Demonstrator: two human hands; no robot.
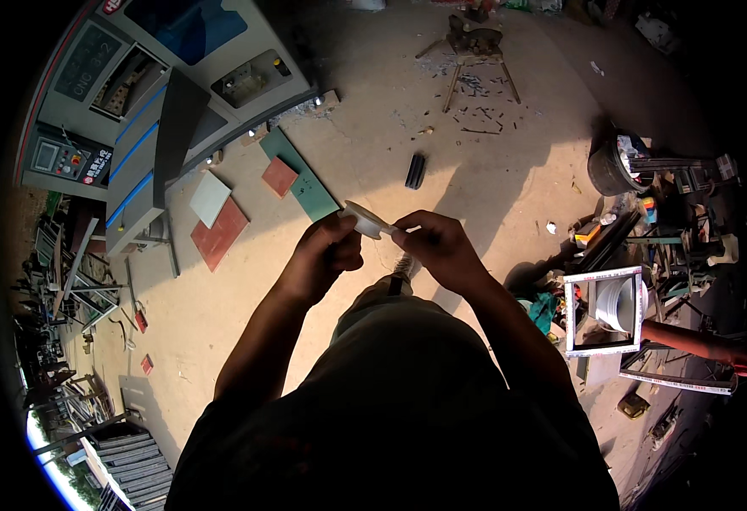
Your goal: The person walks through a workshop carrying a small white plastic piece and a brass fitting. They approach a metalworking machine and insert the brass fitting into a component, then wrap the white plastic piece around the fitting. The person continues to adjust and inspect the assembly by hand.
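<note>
In front of my body, at the middle of the view, a small white spool of tape (366, 225) is up between my hands. My left hand (326, 251) grips the spool's left side between thumb and curled fingers. The thumb and forefinger of my right hand (437, 247) pinch at its right side, where a short pale strip runs from the spool to the fingertips. The strip's end is hidden by those fingers. Both hands are above the floor, and my shoe (402, 266) shows below them.
A large grey machine (211, 81) with a control panel (60, 158) stands at the far left. Coloured boards (220, 234) lie on the floor nearby, beside a dark bundle (415, 171). At the right are a black bucket (605, 173), a white-edged frame (572, 317) and scrap.
</note>
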